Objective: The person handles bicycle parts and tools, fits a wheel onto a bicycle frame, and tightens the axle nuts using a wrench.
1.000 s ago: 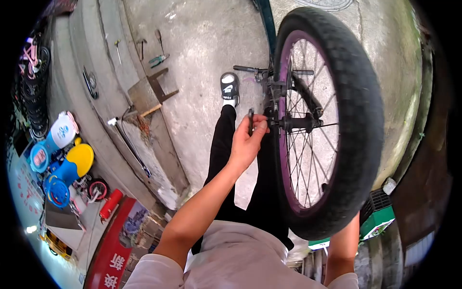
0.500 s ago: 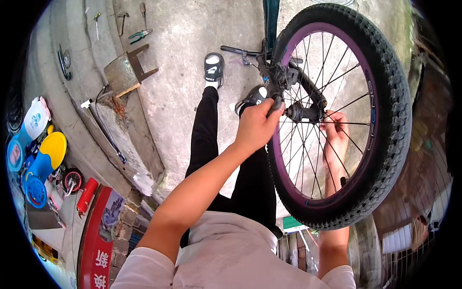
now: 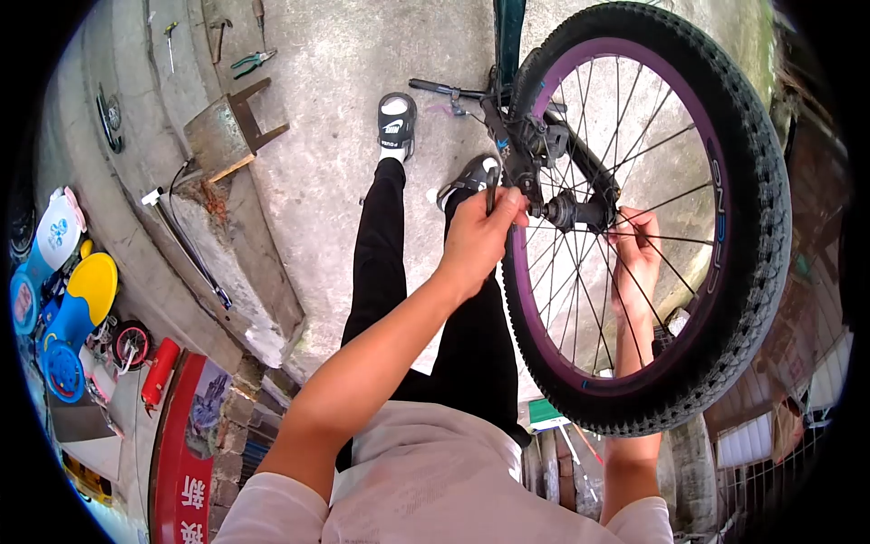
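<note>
A bicycle wheel (image 3: 759,190) with a knobbly black tyre and a purple rim stands tilted on the right, beside the black fork (image 3: 591,163). Near the left end of its hub (image 3: 584,214), my left hand (image 3: 478,238) is closed on a dark quick-release lever (image 3: 492,192), which points up past the thumb. On the hub's other side my right hand (image 3: 637,258) shows behind the spokes. Its fingers are pinched together by the axle end, and whatever they hold is hidden.
A small wooden stool (image 3: 222,140) and a pump (image 3: 190,245) are at the left steps. Pliers (image 3: 252,63) and a hammer (image 3: 218,41) lie on the ground. Children's ride-on toys (image 3: 77,299) and a red cylinder (image 3: 160,372) are at far left. My feet (image 3: 397,127) stand near the handlebar (image 3: 435,88).
My left hand has drawn slightly left, and the lever now points up instead of lying toward the hub. The wheel has shifted a little right in view. My right hand stays behind the hub.
</note>
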The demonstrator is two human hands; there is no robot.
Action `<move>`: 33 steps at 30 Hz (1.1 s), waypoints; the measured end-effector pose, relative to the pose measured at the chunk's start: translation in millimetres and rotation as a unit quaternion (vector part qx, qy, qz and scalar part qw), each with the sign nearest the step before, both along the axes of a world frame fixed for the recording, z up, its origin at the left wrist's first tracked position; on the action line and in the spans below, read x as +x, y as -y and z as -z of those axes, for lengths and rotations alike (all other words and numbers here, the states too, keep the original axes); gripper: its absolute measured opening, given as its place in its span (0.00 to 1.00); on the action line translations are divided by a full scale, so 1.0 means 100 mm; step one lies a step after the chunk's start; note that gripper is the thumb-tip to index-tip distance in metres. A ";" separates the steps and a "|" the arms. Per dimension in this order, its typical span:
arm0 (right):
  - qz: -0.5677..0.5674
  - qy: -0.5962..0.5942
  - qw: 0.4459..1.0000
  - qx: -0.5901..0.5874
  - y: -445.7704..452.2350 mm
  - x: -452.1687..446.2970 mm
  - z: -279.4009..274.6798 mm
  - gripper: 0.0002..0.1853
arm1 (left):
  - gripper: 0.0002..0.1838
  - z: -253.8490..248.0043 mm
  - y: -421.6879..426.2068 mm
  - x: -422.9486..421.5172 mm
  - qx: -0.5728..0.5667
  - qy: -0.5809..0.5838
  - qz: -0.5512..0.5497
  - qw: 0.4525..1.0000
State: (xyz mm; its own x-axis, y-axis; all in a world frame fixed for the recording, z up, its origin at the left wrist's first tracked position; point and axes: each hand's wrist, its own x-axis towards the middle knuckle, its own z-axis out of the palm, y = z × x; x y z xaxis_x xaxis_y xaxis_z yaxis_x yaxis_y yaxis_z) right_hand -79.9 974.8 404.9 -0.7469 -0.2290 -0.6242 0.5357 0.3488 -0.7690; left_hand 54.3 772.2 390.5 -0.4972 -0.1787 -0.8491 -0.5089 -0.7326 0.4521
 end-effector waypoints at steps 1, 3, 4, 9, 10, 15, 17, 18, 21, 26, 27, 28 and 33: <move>0.012 0.004 1.000 0.012 -0.01 -0.01 0.01 0.05 | 0.14 -0.08 0.01 -0.03 0.076 0.043 -0.052 0.995; 0.021 0.010 0.999 0.022 -0.05 -0.02 0.02 0.07 | 0.11 -0.16 0.03 -0.08 0.183 0.112 -0.126 0.969; 0.018 0.010 1.000 0.024 -0.05 -0.02 0.03 0.07 | 0.11 -0.17 0.05 -0.10 0.185 0.111 -0.129 0.968; -0.006 -0.011 1.000 0.017 -0.09 -0.01 0.03 0.08 | 0.09 -0.25 0.27 -0.24 0.280 0.177 -0.143 0.933; -0.012 -0.014 1.000 0.021 -0.10 -0.01 0.03 0.08 | 0.09 -0.27 0.30 -0.26 0.293 0.185 -0.129 0.929; -0.006 -0.021 0.999 0.028 -0.09 0.00 0.04 0.08 | 0.10 -0.24 0.37 -0.38 0.291 0.227 -0.088 0.925; -0.012 -0.015 0.999 0.033 -0.12 0.01 0.07 0.08 | 0.10 -0.23 0.38 -0.41 0.306 0.246 -0.095 0.915; -0.008 -0.015 0.999 0.034 -0.12 0.02 0.07 0.08 | 0.10 -0.23 0.37 -0.41 0.306 0.248 -0.091 0.915; 0.017 -0.007 1.000 -0.002 -0.10 0.04 0.08 0.08 | 0.11 -0.24 0.35 -0.39 0.308 0.249 -0.088 0.914; 0.023 -0.005 1.000 0.015 -0.06 0.07 0.05 0.07 | 0.11 -0.25 0.35 -0.35 0.308 0.233 -0.083 0.919; 0.026 -0.004 0.999 0.017 -0.04 0.07 0.05 0.07 | 0.11 -0.24 0.36 -0.35 0.308 0.233 -0.080 0.919; 0.030 -0.001 0.999 0.020 -0.03 0.07 0.04 0.06 | 0.11 -0.23 0.36 -0.34 0.322 0.229 -0.084 0.915; 0.042 0.015 0.999 0.017 -0.03 0.14 0.04 0.05 | 0.09 -0.21 0.37 -0.30 0.362 0.219 -0.100 0.900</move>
